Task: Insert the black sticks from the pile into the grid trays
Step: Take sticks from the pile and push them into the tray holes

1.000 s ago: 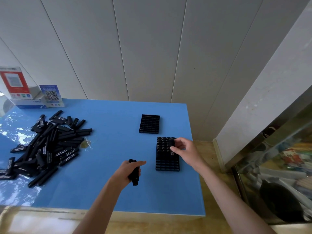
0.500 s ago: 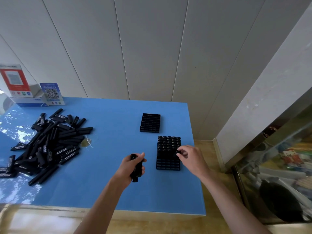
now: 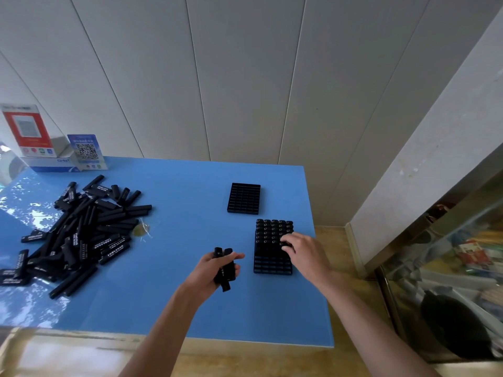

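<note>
A pile of black sticks [image 3: 81, 235] lies on the left of the blue table [image 3: 177, 308]. Two black grid trays sit at the right. The far tray [image 3: 244, 198] holds nothing. The near tray [image 3: 272, 265] has sticks standing in its far rows, and its near rows show bare cells. My left hand [image 3: 209, 270] grips a small bundle of black sticks [image 3: 224, 270] just left of the near tray. My right hand [image 3: 304, 251] reaches over that tray's right side, its curled fingertips pinching the top of a stick at the nearest filled row.
Two QR-code signs, one blue [image 3: 87, 151] and one red [image 3: 27, 131], stand at the back left by the wall. A small clear wrapper [image 3: 141, 230] lies beside the pile. The near tray sits close to the table's right edge. A glass cabinet [image 3: 449, 268] stands at the right.
My right hand has moved from the far rows of the near tray back to a nearer row. My left hand has shifted slightly toward the tray with its bundle.
</note>
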